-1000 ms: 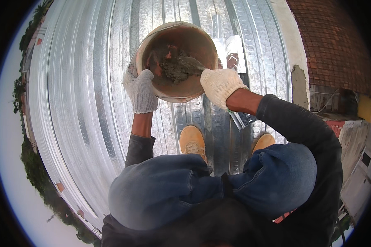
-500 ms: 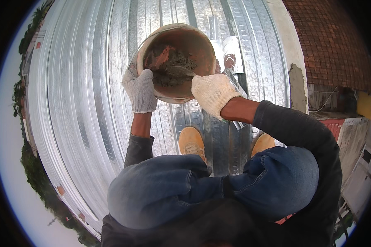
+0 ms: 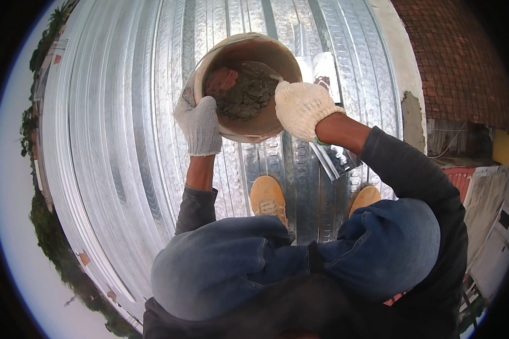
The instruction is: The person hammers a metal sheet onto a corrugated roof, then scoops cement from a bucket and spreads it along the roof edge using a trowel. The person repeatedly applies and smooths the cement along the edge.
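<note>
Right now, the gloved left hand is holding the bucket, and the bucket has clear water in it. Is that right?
Not quite: it isn't clear water. The head view shows a thick, lumpy, dark grey mix in the bucket. The gloved left hand is holding the bucket, just as you said.

Room lies beyond the bucket [image 3: 264, 122]; the right hand [image 3: 306, 111] bars its right.

Can see 1 bucket [image 3: 255, 52], 2 gloved hands [image 3: 199, 125] (1 ea. side), 2 shoes [image 3: 268, 196] nr side of bucket, 1 tiled roof [image 3: 452, 62] R of bucket.
</note>
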A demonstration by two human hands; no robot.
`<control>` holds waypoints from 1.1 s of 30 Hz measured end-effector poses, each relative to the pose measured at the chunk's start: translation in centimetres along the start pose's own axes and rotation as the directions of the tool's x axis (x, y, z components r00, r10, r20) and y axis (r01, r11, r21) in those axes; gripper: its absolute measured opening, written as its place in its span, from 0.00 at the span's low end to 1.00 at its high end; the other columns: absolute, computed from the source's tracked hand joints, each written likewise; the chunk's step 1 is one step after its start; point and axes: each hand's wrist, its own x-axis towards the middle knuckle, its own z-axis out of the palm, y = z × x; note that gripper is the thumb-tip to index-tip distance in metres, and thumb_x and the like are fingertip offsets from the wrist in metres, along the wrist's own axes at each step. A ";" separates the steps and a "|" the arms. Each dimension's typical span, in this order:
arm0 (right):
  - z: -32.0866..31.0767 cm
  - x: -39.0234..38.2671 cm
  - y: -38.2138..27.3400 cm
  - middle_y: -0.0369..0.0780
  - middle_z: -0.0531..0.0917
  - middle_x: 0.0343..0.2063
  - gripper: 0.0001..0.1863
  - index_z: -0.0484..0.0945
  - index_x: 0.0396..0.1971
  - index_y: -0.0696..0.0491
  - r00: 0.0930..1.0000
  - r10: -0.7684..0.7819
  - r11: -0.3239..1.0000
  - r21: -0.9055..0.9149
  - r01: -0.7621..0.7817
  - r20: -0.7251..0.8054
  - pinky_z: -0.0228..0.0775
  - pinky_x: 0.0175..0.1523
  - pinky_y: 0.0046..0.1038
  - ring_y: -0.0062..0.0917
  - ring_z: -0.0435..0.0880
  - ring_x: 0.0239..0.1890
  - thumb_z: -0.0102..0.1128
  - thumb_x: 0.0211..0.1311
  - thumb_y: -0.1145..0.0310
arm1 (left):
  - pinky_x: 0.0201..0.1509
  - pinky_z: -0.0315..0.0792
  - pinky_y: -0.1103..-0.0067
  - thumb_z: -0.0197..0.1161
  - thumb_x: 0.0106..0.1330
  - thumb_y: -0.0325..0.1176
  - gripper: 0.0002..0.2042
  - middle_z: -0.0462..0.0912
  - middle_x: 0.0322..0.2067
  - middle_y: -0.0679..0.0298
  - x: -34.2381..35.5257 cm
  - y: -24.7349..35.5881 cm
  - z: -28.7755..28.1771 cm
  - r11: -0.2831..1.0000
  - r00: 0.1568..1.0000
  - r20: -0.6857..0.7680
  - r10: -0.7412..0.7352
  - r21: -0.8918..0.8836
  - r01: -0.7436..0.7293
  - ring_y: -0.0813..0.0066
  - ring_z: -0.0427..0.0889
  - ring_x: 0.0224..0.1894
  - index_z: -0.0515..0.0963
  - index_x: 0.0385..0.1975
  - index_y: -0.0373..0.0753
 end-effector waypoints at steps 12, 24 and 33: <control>-2.7 0.3 1.5 0.45 0.92 0.34 0.13 0.89 0.44 0.60 1.000 0.017 0.966 -0.258 -0.016 0.003 0.89 0.33 0.38 0.39 0.97 0.33 0.75 0.65 0.69 | 0.44 0.79 0.81 0.58 0.63 0.18 0.25 0.87 0.40 0.64 -0.6 0.0 0.5 0.993 1.000 -0.009 0.017 0.116 -0.016 0.80 0.82 0.37 0.86 0.61 0.26; -1.1 0.4 5.1 0.52 0.96 0.38 0.12 0.96 0.42 0.56 0.935 0.023 0.998 -0.062 -0.001 0.354 0.91 0.44 0.44 0.47 0.99 0.41 0.71 0.66 0.67 | 0.48 0.79 0.80 0.58 0.62 0.19 0.28 0.88 0.44 0.62 -2.5 -0.4 2.5 0.950 0.996 0.053 0.073 0.302 -0.086 0.80 0.83 0.41 0.85 0.64 0.24; -2.0 -2.7 1.3 0.54 0.95 0.37 0.12 0.96 0.39 0.57 0.984 0.006 0.993 -0.120 0.016 0.179 0.89 0.46 0.48 0.49 0.98 0.44 0.68 0.64 0.68 | 0.61 0.81 0.75 0.57 0.61 0.20 0.31 0.94 0.52 0.54 -5.1 0.1 2.3 0.949 0.994 0.094 0.051 0.305 -0.077 0.75 0.88 0.51 0.85 0.67 0.27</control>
